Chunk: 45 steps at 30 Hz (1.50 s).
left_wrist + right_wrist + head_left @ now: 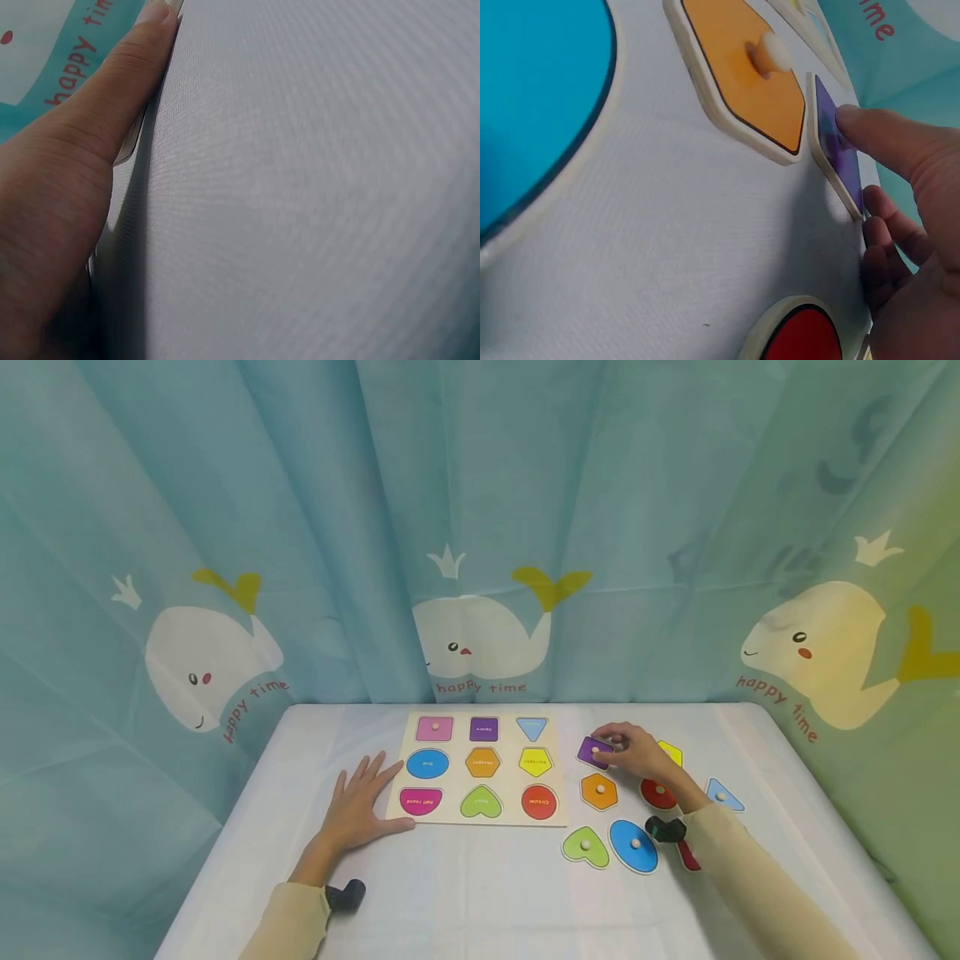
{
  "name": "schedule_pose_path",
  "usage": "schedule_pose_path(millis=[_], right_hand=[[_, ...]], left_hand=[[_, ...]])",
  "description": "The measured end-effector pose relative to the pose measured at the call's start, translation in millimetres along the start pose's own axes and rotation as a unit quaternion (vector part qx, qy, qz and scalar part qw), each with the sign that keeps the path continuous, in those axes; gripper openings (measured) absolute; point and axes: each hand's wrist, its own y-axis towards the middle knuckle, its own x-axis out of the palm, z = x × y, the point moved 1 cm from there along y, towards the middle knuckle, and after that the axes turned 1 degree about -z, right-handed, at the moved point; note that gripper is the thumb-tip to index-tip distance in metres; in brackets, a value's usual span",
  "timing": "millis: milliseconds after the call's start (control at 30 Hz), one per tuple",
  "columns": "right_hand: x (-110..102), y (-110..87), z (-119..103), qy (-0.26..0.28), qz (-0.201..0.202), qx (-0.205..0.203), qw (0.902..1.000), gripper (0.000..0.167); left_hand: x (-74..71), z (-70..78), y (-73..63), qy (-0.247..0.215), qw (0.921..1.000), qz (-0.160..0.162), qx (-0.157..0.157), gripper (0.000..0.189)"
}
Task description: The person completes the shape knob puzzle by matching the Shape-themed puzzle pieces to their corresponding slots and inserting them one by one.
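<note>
My right hand point(637, 754) pinches the purple square piece point(587, 754) by its knob, to the right of the puzzle board. In the right wrist view the thumb covers the knob of the purple square point(831, 142), and the other fingers curl beyond it. My left hand point(358, 806) lies spread, fingertips and thumb at the left edge of the pale board point(480, 821). In the board sits a pink rectangle piece point(442, 735) with a knob; the other shapes there, such as the purple square spot point(484, 729), show printed labels.
Around my right arm lie loose knobbed pieces: orange hexagon point(592, 800), green heart point(576, 852), blue oval point(636, 860), red circle point(651, 791), blue triangle point(731, 800) and a partly hidden yellow piece point(672, 752). A dark red piece point(688, 858) shows below the sleeve. A whale-printed curtain point(480, 485) hangs behind the table.
</note>
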Motion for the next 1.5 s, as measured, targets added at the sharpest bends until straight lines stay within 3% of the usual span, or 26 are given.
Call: schedule_pose_path(millis=[467, 1500], right_hand=[[6.6, 1.1, 6.1, 0.001, 0.024, 0.045, 0.9987, 0.022], [10.9, 0.6, 8.0, -0.011, 0.056, 0.023, 0.9981, 0.013]], left_hand=[[0.8, 0.7, 1.4, 0.007, 1.0000, -0.005, -0.005, 0.104], [1.0, -0.6, -1.2, 0.011, 0.9999, 0.005, 0.000, 0.105]])
